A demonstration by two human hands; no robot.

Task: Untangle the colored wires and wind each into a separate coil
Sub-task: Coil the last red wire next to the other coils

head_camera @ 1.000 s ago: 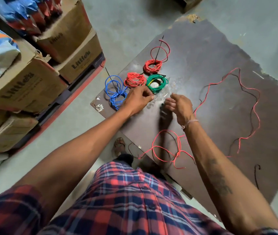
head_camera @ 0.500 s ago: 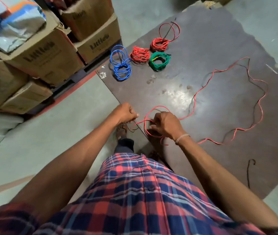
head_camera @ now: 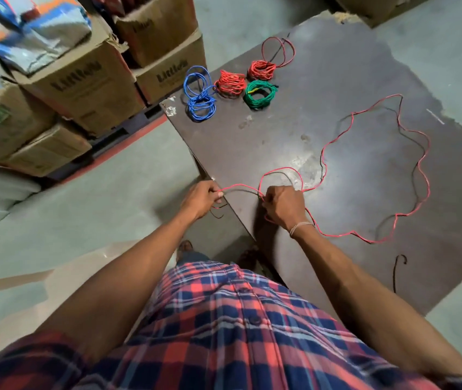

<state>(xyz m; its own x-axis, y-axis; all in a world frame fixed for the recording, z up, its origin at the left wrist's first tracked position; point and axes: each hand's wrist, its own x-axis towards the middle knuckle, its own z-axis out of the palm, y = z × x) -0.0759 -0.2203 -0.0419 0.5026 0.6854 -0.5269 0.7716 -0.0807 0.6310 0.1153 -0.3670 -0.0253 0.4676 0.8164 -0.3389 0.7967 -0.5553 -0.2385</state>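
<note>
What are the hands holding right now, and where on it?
Both hold the loose red wire. The left hand pinches its near end; the right hand grips it a little further along, where it loops.

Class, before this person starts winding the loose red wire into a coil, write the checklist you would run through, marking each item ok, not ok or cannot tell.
1. Left hand grips the red wire: ok.
2. Right hand grips it further along: ok.
3. Red wire free of the black wire: not ok, they run together.
4. Finished coils, such as the green coil, lie apart from the loose wire: ok.
5. Board has bare room for winding: ok.
6. Far wire end free: cannot tell.
</note>
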